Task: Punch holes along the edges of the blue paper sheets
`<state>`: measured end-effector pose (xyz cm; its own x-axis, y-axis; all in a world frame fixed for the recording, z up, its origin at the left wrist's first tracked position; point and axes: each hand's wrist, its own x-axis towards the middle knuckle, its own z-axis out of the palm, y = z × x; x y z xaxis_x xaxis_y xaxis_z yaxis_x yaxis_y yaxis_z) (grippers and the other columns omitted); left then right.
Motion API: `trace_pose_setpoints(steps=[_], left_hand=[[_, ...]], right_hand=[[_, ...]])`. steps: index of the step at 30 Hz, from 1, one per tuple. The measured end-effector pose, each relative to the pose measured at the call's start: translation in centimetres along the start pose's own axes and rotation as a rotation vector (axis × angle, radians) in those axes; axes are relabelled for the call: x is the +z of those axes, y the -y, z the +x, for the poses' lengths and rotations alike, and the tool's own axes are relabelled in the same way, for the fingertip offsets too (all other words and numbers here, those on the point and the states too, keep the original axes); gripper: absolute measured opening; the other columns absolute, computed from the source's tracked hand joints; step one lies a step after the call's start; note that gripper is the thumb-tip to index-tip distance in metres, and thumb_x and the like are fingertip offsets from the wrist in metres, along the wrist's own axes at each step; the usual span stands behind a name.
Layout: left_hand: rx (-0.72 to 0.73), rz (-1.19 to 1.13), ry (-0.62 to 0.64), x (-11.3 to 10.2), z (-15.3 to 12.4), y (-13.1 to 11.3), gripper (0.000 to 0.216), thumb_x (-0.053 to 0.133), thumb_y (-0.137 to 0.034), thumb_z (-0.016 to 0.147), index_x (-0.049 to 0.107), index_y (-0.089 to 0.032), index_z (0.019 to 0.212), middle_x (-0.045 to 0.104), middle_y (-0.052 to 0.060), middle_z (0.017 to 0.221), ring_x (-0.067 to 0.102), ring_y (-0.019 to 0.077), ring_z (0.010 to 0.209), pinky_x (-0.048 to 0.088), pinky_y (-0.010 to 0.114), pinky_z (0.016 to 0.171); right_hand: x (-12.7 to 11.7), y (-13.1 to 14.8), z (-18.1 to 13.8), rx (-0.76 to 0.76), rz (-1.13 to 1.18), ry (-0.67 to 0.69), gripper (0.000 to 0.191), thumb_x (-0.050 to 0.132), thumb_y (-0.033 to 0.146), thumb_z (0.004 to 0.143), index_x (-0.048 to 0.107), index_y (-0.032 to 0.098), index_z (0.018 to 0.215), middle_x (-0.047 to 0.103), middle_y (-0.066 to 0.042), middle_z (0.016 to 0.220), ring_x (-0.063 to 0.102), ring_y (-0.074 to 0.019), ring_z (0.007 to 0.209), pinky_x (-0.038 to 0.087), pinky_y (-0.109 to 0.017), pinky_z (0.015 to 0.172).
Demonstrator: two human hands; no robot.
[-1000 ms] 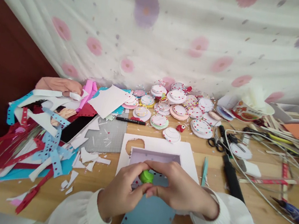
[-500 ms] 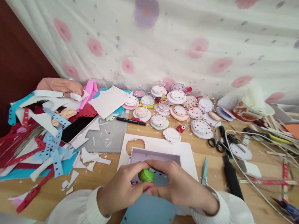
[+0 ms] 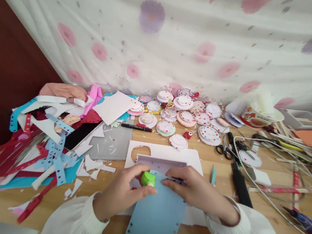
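The punch [image 3: 147, 178], small and green, is sitting on the top left corner of the sheet [image 3: 158, 216], a blue piece with holes running along its edges, which is lying on the near edge of the counter [image 3: 274, 222], right in front of the person. The left hand [image 3: 120, 194] is closing around the punch, thumb and fingers pinching it. The right hand [image 3: 192, 190] is holding the sheet's top edge just beside the punch, fingers narrowed onto it. A white card [image 3: 193, 157] with a cut-out is lying under the sheet's far end. Beyond it, dotted paper discs [image 3: 183, 114] are crowding together near the flowered cloth [image 3: 165, 38], with a marker [image 3: 136, 127] to their left and scissors [image 3: 224, 150] to their right. Red, blue and white scraps [image 3: 41, 144] are piling up at the far left.
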<state>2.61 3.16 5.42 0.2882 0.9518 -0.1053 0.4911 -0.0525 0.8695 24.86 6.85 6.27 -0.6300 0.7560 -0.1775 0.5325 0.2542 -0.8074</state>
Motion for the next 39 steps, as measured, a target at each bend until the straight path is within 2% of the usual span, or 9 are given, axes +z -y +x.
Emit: trace_pose_setpoints(steps=[7,12,16,21,24,27,30,34,39], left_hand=[[-0.011,-0.078,0.097,-1.0,0.0,0.0,0.046,0.068,-0.04,0.077,0.056,-0.019,0.116,0.065,0.004,0.096,0.061,0.0179,0.088,0.05,0.026,0.078],[0.002,0.021,0.183,-2.9,0.2,0.0,0.039,0.067,-0.039,0.078,0.06,-0.02,0.112,0.066,0.003,0.096,0.059,0.0171,0.086,0.049,0.026,0.078],[-0.021,0.069,0.22,-4.2,0.5,-0.1,0.042,0.068,-0.041,0.076,0.061,-0.02,0.112,0.066,0.004,0.098,0.059,0.0179,0.086,0.048,0.027,0.076],[0.025,-0.005,0.234,-3.5,1.6,-0.2,0.044,0.071,-0.04,0.074,0.061,-0.021,0.113,0.065,0.004,0.097,0.058,0.0174,0.084,0.047,0.027,0.074],[0.051,-0.042,0.182,-2.6,2.7,-0.1,0.045,0.071,-0.041,0.074,0.063,-0.021,0.114,0.065,0.004,0.096,0.057,0.0173,0.082,0.045,0.026,0.071],[0.064,-0.116,0.185,-1.9,3.7,-0.1,0.046,0.073,-0.04,0.072,0.063,-0.019,0.111,0.063,0.004,0.096,0.057,0.0155,0.076,0.044,0.024,0.065],[0.047,-0.2,0.22,-1.8,4.5,-0.4,0.056,0.078,-0.037,0.066,0.058,-0.018,0.115,0.062,0.006,0.1,0.06,0.0158,0.077,0.045,0.025,0.068],[-0.011,-0.211,0.281,-1.9,5.0,-0.8,0.074,0.082,-0.033,0.061,0.049,-0.019,0.126,0.065,0.005,0.093,0.062,0.0193,0.083,0.047,0.029,0.072],[-0.019,-0.22,0.281,-2.0,4.3,-1.1,0.07,0.076,-0.026,0.068,0.044,-0.021,0.13,0.064,0.003,0.091,0.06,0.0164,0.081,0.047,0.028,0.073]], right_hand=[[1.7,-0.5,0.1,0.002,0.234,-0.024,0.032,0.047,0.039,0.091,0.057,0.016,0.072,0.046,0.003,0.063,0.04,-0.0103,0.06,0.032,-0.021,0.053],[4.5,0.0,0.1,0.028,0.201,-0.134,0.034,0.046,0.04,0.092,0.052,0.016,0.068,0.04,0.004,0.06,0.035,-0.0096,0.057,0.029,-0.022,0.051],[5.4,1.0,0.1,0.003,0.213,-0.139,0.035,0.046,0.04,0.092,0.053,0.016,0.068,0.04,0.004,0.06,0.035,-0.0098,0.057,0.03,-0.022,0.051],[2.7,0.7,1.3,-0.107,0.23,0.004,0.028,0.052,0.042,0.089,0.06,0.016,0.096,0.055,0.0,0.076,0.044,-0.0115,0.066,0.038,-0.023,0.059],[0.4,-0.3,2.7,-0.127,0.31,0.186,0.034,0.05,0.048,0.089,0.059,0.015,0.095,0.051,0.002,0.072,0.043,-0.0096,0.061,0.037,-0.021,0.055],[-1.1,-0.9,3.8,-0.06,0.347,0.258,0.035,0.053,0.05,0.087,0.055,0.016,0.094,0.048,0.004,0.067,0.041,-0.0085,0.057,0.035,-0.02,0.051],[-1.5,-0.8,4.3,-0.034,0.355,0.255,0.034,0.06,0.047,0.083,0.05,0.017,0.094,0.049,0.005,0.067,0.041,-0.0079,0.057,0.033,-0.019,0.05],[-1.4,-0.3,3.8,-0.022,0.38,0.234,0.033,0.06,0.041,0.084,0.05,0.018,0.105,0.052,0.005,0.069,0.043,-0.0079,0.056,0.033,-0.019,0.048],[-1.8,0.4,2.4,-0.027,0.417,0.086,0.025,0.062,0.038,0.082,0.052,0.018,0.092,0.053,0.004,0.067,0.044,-0.0077,0.055,0.034,-0.019,0.048]])
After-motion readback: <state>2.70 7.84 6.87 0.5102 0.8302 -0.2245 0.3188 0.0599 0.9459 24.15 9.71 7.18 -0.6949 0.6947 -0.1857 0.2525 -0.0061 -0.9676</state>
